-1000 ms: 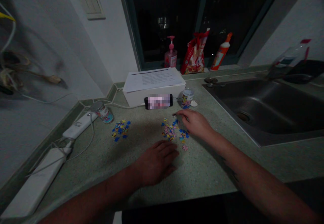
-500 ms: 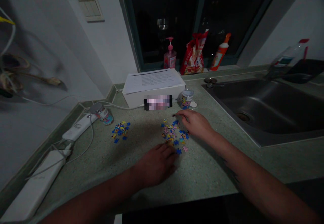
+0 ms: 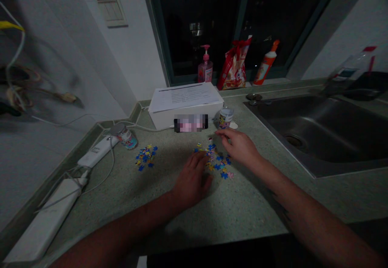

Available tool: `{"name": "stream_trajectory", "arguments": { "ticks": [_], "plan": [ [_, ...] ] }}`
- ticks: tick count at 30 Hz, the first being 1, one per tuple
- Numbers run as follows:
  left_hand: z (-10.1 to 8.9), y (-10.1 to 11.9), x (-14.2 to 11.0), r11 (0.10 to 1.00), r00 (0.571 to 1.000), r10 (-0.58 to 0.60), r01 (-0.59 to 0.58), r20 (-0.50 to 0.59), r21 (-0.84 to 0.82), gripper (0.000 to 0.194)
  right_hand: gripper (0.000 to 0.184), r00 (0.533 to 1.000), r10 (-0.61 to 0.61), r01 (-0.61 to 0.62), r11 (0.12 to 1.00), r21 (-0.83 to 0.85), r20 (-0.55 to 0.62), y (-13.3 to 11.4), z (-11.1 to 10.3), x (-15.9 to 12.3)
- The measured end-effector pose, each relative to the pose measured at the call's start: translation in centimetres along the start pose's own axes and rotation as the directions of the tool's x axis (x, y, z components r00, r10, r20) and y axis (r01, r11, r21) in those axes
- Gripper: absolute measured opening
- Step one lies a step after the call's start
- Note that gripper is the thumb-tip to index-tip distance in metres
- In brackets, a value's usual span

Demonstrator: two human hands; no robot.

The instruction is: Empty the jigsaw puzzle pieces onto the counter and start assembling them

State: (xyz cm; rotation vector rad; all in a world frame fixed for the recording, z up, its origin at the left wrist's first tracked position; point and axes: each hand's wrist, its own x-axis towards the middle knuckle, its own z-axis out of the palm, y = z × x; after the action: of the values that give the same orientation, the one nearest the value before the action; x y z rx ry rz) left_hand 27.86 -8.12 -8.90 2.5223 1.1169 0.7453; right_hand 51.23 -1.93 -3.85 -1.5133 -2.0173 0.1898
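Small jigsaw puzzle pieces in blue, yellow and pink lie in a loose heap (image 3: 212, 157) on the speckled green counter (image 3: 242, 203). My left hand (image 3: 192, 177) rests with spread fingers at the heap's near left edge, touching the counter. My right hand (image 3: 239, 146) hovers at the heap's far right side, its fingertips curled close to a single small piece (image 3: 210, 139). Neither hand visibly holds a piece. A second, smaller group of puzzle pieces (image 3: 146, 157) lies further left, with neither hand near it.
Behind the pieces stand a white box (image 3: 184, 116) topped with printed paper, a pixelated phone (image 3: 190, 123), and a small can (image 3: 226, 118). Another can (image 3: 125, 137) stands left. A steel sink (image 3: 309, 134) lies right; a white power strip (image 3: 45, 223) lies left.
My left hand has slid up and to the right, further onto the heap's near edge. Pieces at the heap's near side have shifted. My right hand has barely moved.
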Motion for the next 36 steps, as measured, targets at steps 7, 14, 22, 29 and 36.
{"name": "stream_trajectory", "arguments": {
  "ticks": [7,14,22,29,36],
  "plan": [
    [2.5,-1.5,4.1,0.954,0.975,-0.223,0.216,0.011,0.207,0.079,0.035,0.984,-0.021,0.037,0.996,0.086,-0.176,1.0,-0.5,0.4],
    [4.3,-1.0,8.2,0.966,0.978,-0.208,0.203,0.015,0.157,0.078,0.034,0.978,0.016,0.008,0.993,0.116,-0.207,1.9,-1.0,0.7],
    [5.1,-1.0,9.2,0.992,0.994,-0.096,0.092,0.046,0.082,0.074,0.032,0.961,0.075,-0.049,0.993,0.105,-0.266,2.4,-1.8,1.1],
    [6.1,0.9,9.9,1.0,0.999,-0.004,0.005,0.04,-0.028,0.065,0.032,0.96,0.094,-0.063,0.991,0.122,-0.262,2.3,-1.9,1.1],
    [3.0,-2.3,9.6,0.965,0.97,-0.232,0.239,0.074,-0.107,0.064,0.033,0.948,0.123,-0.076,0.983,0.166,-0.295,2.2,-2.4,1.2]
  ]
}}
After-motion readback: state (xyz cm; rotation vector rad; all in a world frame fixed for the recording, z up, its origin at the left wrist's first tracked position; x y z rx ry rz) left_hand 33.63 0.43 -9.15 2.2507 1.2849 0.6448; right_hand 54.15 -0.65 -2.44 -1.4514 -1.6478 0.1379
